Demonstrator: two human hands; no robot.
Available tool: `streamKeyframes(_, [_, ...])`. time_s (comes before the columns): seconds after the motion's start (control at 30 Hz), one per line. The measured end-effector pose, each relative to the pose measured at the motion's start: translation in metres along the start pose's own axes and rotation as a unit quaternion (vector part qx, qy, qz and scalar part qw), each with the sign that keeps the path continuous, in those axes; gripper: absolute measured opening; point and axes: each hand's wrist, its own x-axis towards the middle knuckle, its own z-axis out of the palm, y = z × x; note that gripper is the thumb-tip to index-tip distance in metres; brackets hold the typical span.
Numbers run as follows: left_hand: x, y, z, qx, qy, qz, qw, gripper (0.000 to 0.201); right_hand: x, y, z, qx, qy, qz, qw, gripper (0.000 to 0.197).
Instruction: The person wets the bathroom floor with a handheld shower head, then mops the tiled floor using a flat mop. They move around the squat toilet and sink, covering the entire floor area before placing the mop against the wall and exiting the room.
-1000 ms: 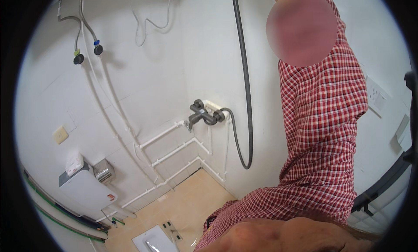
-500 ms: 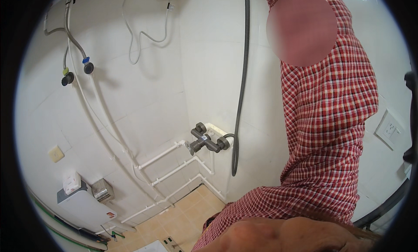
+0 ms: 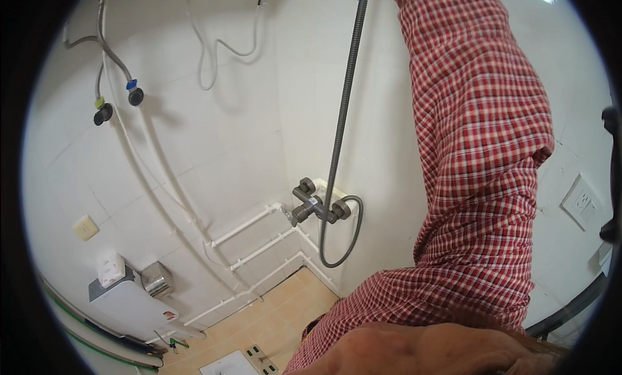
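Observation:
Neither my left hand nor my right hand shows. An arm in a red plaid sleeve [image 3: 479, 128] reaches up on the right side, and its hand lies beyond the top edge. Left of that sleeve hangs a dark grey shower hose [image 3: 343, 90], its upper end out of the picture. Its lower part crosses in front of a dark grey mixer tap [image 3: 314, 203] on the wall, then bends into a loop that rises back to the tap's right end. Whether a hand holds the hose cannot be seen.
White pipes [image 3: 246, 226] run along the tiled walls. Two braided hoses end at valves with blue [image 3: 133, 84] and yellow-green [image 3: 100, 103] parts. A white box-like unit [image 3: 133, 304] stands low left. A socket plate [image 3: 582, 201] is at right; tan tiles [image 3: 272, 310] cover the floor.
The hose has swung left across the tap, and its bottom has widened into an open loop. The raised sleeve has shifted slightly left at the top. The view has moved a little.

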Motion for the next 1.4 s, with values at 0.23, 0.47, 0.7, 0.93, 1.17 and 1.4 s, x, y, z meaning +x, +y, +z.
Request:
streamKeyframes(0.23, [0.001,0.013,-0.004,0.011,-0.007,0.002,1.000,0.006,-0.004,0.004,0.004,0.257,0.087,-0.036,0.962,0.030])
streamKeyframes(0.47, [0.003,0.015,-0.002,0.022,-0.004,0.011,1.000,0.005,0.002,0.004,-0.012,0.345,0.149,-0.121,0.919,0.028])
streamKeyframes(0.7, [0.004,0.006,0.006,0.022,0.006,0.029,0.999,0.005,-0.011,0.047,-0.017,0.292,0.067,-0.064,0.952,0.030])
streamKeyframes(0.93, [0.004,-0.001,0.005,0.023,0.006,0.035,0.999,0.006,0.009,0.034,-0.034,0.094,0.115,-0.064,0.987,0.033])
streamKeyframes(1.17, [0.001,0.002,-0.004,0.025,-0.004,0.028,0.999,0.008,0.004,0.027,-0.070,0.234,-0.015,-0.011,0.972,0.025])
streamKeyframes(1.4, [-0.008,0.009,-0.010,0.031,-0.001,0.021,0.999,0.010,0.002,0.002,-0.037,-0.033,0.088,-0.113,0.989,0.030])
